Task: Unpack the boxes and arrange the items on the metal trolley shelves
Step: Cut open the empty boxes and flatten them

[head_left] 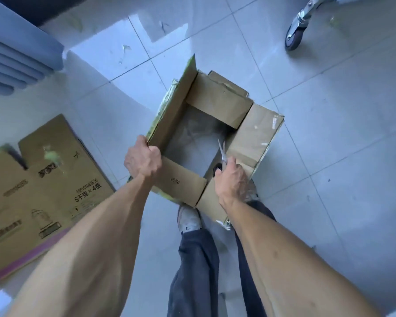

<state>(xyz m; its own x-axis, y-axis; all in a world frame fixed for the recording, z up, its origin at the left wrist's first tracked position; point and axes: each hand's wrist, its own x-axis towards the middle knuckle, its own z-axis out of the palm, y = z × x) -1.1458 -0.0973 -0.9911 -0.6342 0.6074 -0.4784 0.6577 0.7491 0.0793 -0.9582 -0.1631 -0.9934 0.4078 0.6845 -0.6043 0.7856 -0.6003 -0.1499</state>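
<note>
An open cardboard box (256, 136) with all four flaps spread is held above the tiled floor in front of my legs. Through its open middle I see only floor; no items show inside. My left hand (143, 157) grips the near corner of the box's long left flap. My right hand (230, 177) holds a pair of scissors (222, 151) by the black handle, blades pointing up over the box opening, beside the right flap.
A flattened printed carton (44, 186) lies on the floor at the left. A trolley caster wheel (295, 35) stands at the top right. Stacked blue-grey panels (16, 53) sit at the top left. My shoes (189, 219) are under the box's near edge.
</note>
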